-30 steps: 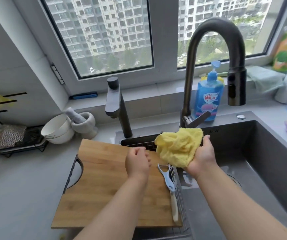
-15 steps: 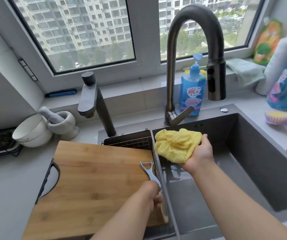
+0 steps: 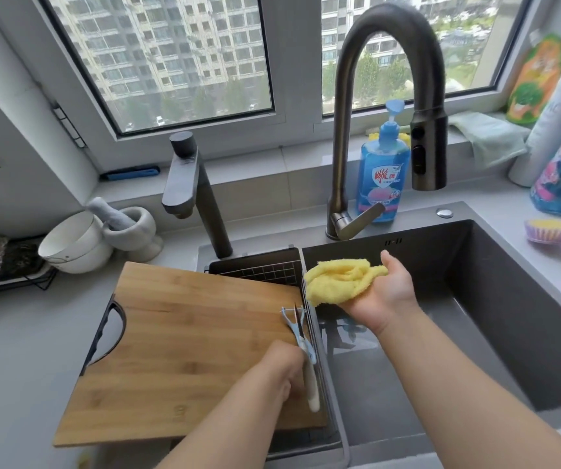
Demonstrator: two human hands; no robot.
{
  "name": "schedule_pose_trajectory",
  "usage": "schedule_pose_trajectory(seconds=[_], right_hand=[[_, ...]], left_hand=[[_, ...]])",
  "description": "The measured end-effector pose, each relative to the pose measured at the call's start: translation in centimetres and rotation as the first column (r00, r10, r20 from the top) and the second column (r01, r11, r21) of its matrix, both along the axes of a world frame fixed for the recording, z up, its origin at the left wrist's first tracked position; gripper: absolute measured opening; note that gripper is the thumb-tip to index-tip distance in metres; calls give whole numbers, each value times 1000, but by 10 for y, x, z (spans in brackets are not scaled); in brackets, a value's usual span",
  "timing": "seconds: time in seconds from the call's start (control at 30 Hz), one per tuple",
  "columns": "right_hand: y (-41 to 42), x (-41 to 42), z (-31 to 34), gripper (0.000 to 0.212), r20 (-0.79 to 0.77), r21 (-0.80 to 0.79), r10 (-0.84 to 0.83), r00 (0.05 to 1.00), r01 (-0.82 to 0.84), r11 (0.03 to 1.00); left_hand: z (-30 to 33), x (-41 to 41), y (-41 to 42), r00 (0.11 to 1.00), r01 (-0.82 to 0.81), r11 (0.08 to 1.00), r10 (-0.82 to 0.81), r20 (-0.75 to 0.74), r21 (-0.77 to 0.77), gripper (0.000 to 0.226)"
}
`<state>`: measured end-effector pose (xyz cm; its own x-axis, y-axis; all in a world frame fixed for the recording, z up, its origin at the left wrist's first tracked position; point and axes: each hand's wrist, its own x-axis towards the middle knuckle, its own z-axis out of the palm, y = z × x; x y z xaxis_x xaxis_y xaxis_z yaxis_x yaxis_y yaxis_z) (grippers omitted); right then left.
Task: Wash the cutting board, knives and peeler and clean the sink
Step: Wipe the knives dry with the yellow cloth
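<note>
A bamboo cutting board (image 3: 184,346) with a black handle lies across the counter and the wire rack (image 3: 265,269) at the sink's left side. My left hand (image 3: 285,370) grips the pale handle of the blue peeler (image 3: 301,336) at the board's right edge, blade end pointing away from me. My right hand (image 3: 387,292) holds a crumpled yellow cloth (image 3: 340,279) above the dark sink basin (image 3: 495,319). No knives are visible.
A tall dark faucet (image 3: 387,35) arches over the basin, with a shorter tap (image 3: 187,184) to its left. Blue dish soap (image 3: 384,170) stands behind. White bowls (image 3: 76,245) and a mortar (image 3: 133,228) sit left; a brush (image 3: 553,231) and bottles lie right.
My left hand moved from the board's top edge down to the peeler and took hold of its handle, tilting it up on edge. The right hand's cloth stayed above the basin.
</note>
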<state>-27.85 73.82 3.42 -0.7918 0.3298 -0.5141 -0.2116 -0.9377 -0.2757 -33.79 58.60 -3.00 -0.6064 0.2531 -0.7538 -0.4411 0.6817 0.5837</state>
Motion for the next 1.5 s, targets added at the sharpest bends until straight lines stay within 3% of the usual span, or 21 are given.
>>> schedule_pose_trajectory(seconds=[0.13,0.23,0.4,0.5,0.6,0.67,0.83,0.97,1.1,1.3,1.4,1.5], right_hand=[[-11,-3,15,48,103,-23,68,992,-66,998],[-28,-9,23,46,125,121,132,983,-147,982],[-46,-15,32,52,-43,216,255,966,-240,946],[-51,-16,37,52,-111,359,388,915,-327,874],[-53,-15,35,43,5,570,474,880,-392,722],[-55,-14,35,40,24,613,494,869,-403,679],[-45,-11,36,77,-238,516,586,774,-411,752],[-46,-15,34,91,-21,704,684,729,-474,528],[-49,-16,36,82,150,776,605,782,-473,417],[-59,-25,47,42,257,790,461,849,-459,406],[-67,-32,50,33,255,740,406,878,-447,502],[-76,-39,47,40,240,668,352,905,-417,617]], left_hand=[[18,-26,-17,988,-130,988,136,-69,86,22],[46,-37,-31,965,-207,951,237,-110,229,23],[82,-32,-46,939,-66,911,195,-283,408,18],[90,-29,-51,914,8,909,162,-373,416,16],[98,-32,-62,911,33,898,154,-384,438,19],[102,-34,-69,913,51,893,139,-382,447,19],[108,-40,-81,896,97,902,104,-431,420,19],[114,-37,-88,913,108,874,102,-396,474,15],[114,-33,-92,933,120,846,83,-351,519,14],[115,-27,-96,910,182,852,43,-413,491,16],[116,-25,-98,906,188,852,41,-422,488,15],[117,-24,-103,936,161,830,44,-350,534,16]])
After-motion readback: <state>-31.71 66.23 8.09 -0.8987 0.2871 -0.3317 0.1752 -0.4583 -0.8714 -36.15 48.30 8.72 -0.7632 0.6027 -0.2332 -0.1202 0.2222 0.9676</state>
